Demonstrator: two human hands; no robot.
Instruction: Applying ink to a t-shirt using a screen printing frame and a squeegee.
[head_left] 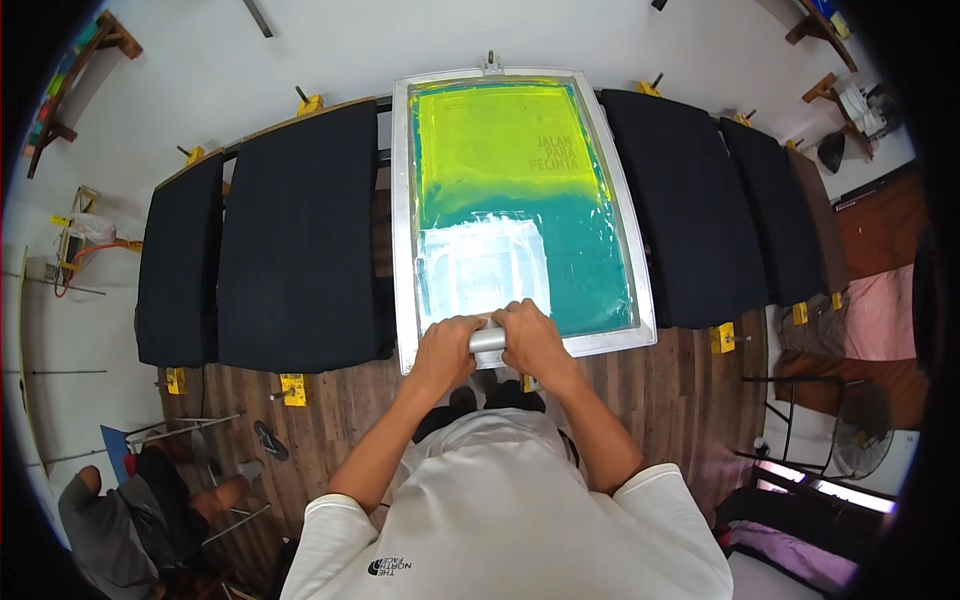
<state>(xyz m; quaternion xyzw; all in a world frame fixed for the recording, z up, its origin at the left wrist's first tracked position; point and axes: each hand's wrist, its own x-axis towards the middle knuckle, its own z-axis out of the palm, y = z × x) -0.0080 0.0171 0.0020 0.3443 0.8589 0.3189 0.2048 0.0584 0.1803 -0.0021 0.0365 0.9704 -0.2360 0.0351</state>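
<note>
A silver-handled squeegee [488, 341] is at the near edge of a screen-printing frame [403, 230]. My left hand [447, 350] is closed around its left end, my right hand [531, 343] around its right end. The squeegee's blade is hidden under my hands. Yellow-green [490, 125] covers the far part of the mesh, teal [590, 270] the near part. White ink [480, 255] lies in a squarish patch at the near left, just beyond my hands. At the frame's far edge is a metal hinge clamp [491, 63].
Black fabric-covered boards [300, 235] flank the frame on the left, and more black boards [685, 210] on the right. Yellow blocks [293, 389] stick out along their near ends. A person [130, 525] is at the lower left, near a sandal [270, 440]. A fan [862, 430] stands at the right.
</note>
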